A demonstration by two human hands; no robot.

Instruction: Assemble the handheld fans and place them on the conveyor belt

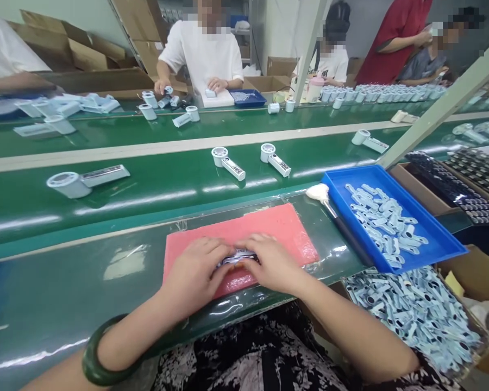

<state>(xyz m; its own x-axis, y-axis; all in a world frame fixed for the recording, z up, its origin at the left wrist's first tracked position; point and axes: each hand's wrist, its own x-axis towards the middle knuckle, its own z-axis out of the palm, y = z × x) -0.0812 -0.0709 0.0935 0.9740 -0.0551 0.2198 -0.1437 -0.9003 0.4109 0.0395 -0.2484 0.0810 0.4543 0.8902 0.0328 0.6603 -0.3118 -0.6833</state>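
Both of my hands close around a small white-and-silver part [243, 253] with dark markings, over a pink foam mat [283, 222]. It looks like the handle of a small handheld fan, but my fingers cover most of it. My left hand [201, 265] grips its left end, thumb below and fingers above. At the right end, my right hand [271, 262] pinches it in the same way. A dark green bangle [95, 353] sits on my left forearm.
Small handheld fans [228, 163] lie on the green conveyor belt [167, 179]. To the right are a brush [336, 214], a blue tray [395, 179] of pale-blue pieces and a box of similar pieces [415, 309]. Across the belt, a person in white [207, 54] handles parts.
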